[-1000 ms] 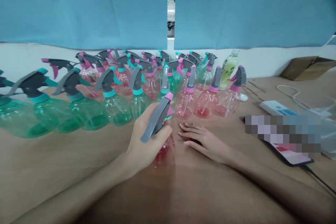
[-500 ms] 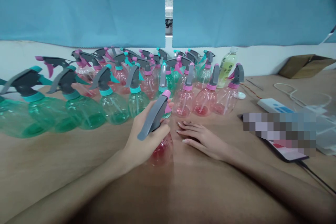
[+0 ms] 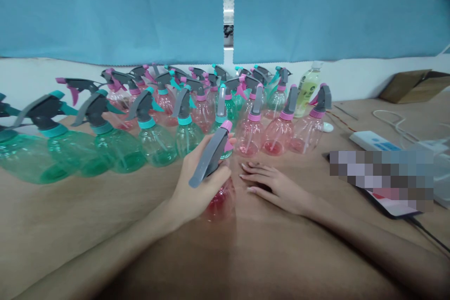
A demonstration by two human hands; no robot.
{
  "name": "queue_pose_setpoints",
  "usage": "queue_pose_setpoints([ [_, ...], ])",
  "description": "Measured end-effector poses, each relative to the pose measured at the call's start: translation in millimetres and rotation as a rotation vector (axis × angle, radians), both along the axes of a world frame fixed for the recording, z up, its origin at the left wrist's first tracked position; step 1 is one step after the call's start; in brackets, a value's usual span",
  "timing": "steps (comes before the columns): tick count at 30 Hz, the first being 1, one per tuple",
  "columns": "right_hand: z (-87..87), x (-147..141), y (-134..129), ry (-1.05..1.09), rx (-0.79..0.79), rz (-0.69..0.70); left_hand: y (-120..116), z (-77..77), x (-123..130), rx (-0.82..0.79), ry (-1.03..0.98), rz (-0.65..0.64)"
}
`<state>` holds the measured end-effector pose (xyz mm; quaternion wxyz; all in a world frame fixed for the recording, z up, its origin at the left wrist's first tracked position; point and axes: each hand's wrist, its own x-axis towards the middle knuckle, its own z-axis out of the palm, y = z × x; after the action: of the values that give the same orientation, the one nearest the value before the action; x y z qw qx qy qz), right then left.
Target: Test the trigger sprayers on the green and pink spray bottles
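Note:
My left hand (image 3: pixel 197 187) is wrapped round the neck of a pink spray bottle (image 3: pixel 222 199) with a grey head and pink nozzle; the bottle stands upright on the table. Just right of it, my right hand (image 3: pixel 270 185) lies on the tabletop, fingers spread, holding nothing. Ahead of both hands is a front row of bottles: green ones with teal collars (image 3: pixel 156 145) to the left and centre, pink ones with pink collars (image 3: pixel 277 137) to the right. More spray bottles (image 3: pixel 202 110) of both colours stand behind, partly hidden.
A labelled drink bottle (image 3: pixel 308 88) stands behind the pink row. To the right lie a white power strip (image 3: pixel 372 140), cables, a phone (image 3: pixel 397 204) partly blurred out and a small white round object (image 3: pixel 328 127). An open cardboard box (image 3: pixel 409 85) sits at the back right.
The whole view has shifted slightly, so things appear a little further right. My left hand keeps its hold on the pink bottle, and my right hand still rests on the table.

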<state>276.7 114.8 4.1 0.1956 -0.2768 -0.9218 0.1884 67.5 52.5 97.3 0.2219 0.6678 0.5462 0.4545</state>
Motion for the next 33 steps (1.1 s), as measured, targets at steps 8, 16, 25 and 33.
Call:
queue_pose_setpoints([
  [8,0.8,0,0,-0.021,0.0,-0.003,-1,1.3,0,-0.007,0.03,0.021],
  [16,0.6,0,0,-0.022,0.014,0.0,0,5.7,1,-0.025,0.035,0.006],
  [25,-0.8,0,0,0.0,0.005,0.0,0,9.9,-1,-0.015,0.071,-0.03],
  [33,-0.7,0,0,-0.015,0.004,-0.003,0,13.7,-4,0.063,0.073,-0.12],
])
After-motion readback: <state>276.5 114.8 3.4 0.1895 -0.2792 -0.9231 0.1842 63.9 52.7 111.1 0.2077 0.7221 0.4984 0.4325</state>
